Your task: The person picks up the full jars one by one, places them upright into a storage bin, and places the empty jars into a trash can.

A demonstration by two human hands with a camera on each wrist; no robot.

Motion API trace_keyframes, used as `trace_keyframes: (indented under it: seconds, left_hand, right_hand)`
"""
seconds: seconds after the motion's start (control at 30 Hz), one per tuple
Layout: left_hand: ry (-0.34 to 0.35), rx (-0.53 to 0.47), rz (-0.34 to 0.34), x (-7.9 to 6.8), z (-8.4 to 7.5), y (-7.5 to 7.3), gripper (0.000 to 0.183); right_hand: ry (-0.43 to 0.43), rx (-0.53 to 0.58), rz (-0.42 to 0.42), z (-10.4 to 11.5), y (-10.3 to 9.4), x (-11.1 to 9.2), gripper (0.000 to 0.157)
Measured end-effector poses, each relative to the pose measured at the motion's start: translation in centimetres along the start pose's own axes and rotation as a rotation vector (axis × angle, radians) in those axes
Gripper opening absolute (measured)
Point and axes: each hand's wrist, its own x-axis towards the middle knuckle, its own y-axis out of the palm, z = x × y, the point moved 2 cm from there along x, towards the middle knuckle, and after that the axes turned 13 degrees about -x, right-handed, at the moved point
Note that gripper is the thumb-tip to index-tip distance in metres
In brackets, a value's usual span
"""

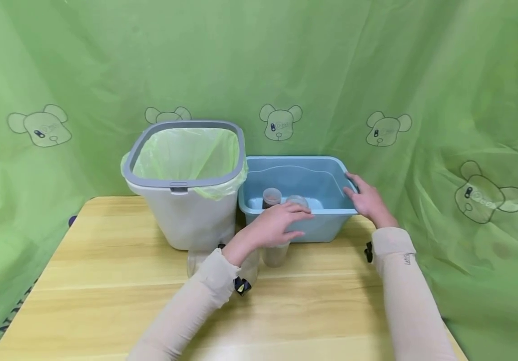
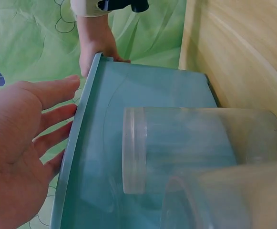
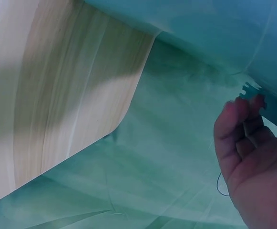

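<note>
A blue plastic basin (image 1: 317,225) stands on the table beside the bin. My right hand (image 1: 369,200) grips its right rim, and in the right wrist view the right hand's fingers (image 3: 243,114) curl up under the rim. My left hand (image 1: 272,225) is over the near rim with fingers extended, and in the left wrist view its fingertips lie along the rim edge (image 2: 76,129). Inside the basin are a clear container with dark contents (image 1: 271,198) and another clear container (image 1: 298,201), partly behind the left hand. A clear lidded jar (image 2: 186,148) stands in front of the basin.
Left of the basin is a white bin (image 1: 195,215) with a grey rim and a green liner bag (image 1: 173,150). More clear jars (image 1: 251,265) stand on the wooden table (image 1: 119,281) by the left forearm, partly hidden. Green cloth (image 1: 331,65) hangs behind.
</note>
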Motion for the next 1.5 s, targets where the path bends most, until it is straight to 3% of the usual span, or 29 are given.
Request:
trace_keyframes:
  seconds: [0.1,0.2,0.4,0.5,0.6,0.7,0.83,1.07,1.3,1.5]
  left_hand:
    - [0.010,-0.012,0.001,-0.5,-0.2,-0.6,0.050]
    - [0.041,-0.014,-0.026,-1.3,-1.0,-2.3,0.050]
    - [0.143,0.047,-0.186,-4.0,-2.9,-7.2,0.050]
    - [0.176,0.056,-0.283,-5.8,-3.7,-9.9,0.050]
    - [0.191,0.045,-0.367,-7.8,-3.9,-12.3,0.050]
    - [0.177,0.036,-0.441,-9.9,-3.3,-14.4,0.052]
    - [0.091,0.033,-0.525,-12.9,-1.7,-16.6,0.055]
    - [-0.138,0.037,-0.675,-18.2,1.7,-19.3,0.054]
    - [-0.339,-0.137,-0.879,-22.1,5.0,-19.2,0.045]
    - [-0.422,-0.200,-0.916,-23.7,6.0,-18.6,0.047]
  right_hand:
    - [-0.001,-0.034,-0.039,0.0,-0.3,0.0,0.069]
    - [0.002,-0.095,-0.115,0.2,-0.7,-0.1,0.073]
    - [0.035,-0.201,-0.311,1.6,-1.6,-1.7,0.063]
    - [-0.015,-0.153,-0.421,3.5,-2.0,-2.9,0.059]
    - [-0.133,-0.026,-0.516,5.9,-1.8,-4.2,0.056]
    - [-0.263,0.113,-0.556,8.2,-1.1,-5.7,0.054]
    - [-0.382,0.211,-0.515,10.6,0.5,-7.6,0.053]
    - [-0.526,0.228,-0.445,13.0,3.2,-10.0,0.048]
    - [-0.565,0.191,-0.332,12.8,6.5,-11.1,0.044]
    - [-0.489,0.116,-0.247,12.6,8.7,-11.1,0.051]
